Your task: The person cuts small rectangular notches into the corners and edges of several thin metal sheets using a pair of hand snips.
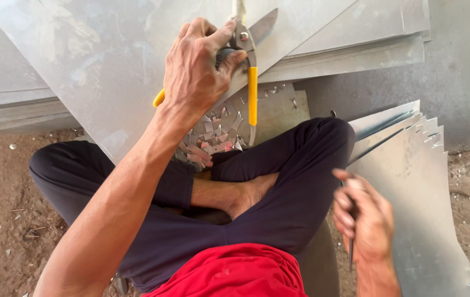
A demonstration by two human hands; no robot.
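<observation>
Head view looking straight down at someone sitting cross-legged on the dirt floor (4, 187), dark trousers, red shirt. The left hand (196, 66) has its fingers (227, 58) wrapped tight round the snips (249, 60), right up near the pivot. Snips look like standard tin cutters: grey steel blades, a bolt at the joint, yellow grips. One grip hangs straight down toward the lap, the other pokes out from under the wrist on the far side. Blades are spread a bit, one running up out of frame, the other angled off to the right, both lying over the edge of a big grey metal sheet (108, 71) that's dull and smudgy with a few scratches.

Just below the snips there's a pile of small shiny offcuts (216, 135), mostly little triangles, sitting on a plate between the knees.

The right hand (364, 217) is down by the right knee, fingers closed round something thin and dark, a bit blurred so can't tell what. Beside it is a stack of notched sheets (411, 165).
</observation>
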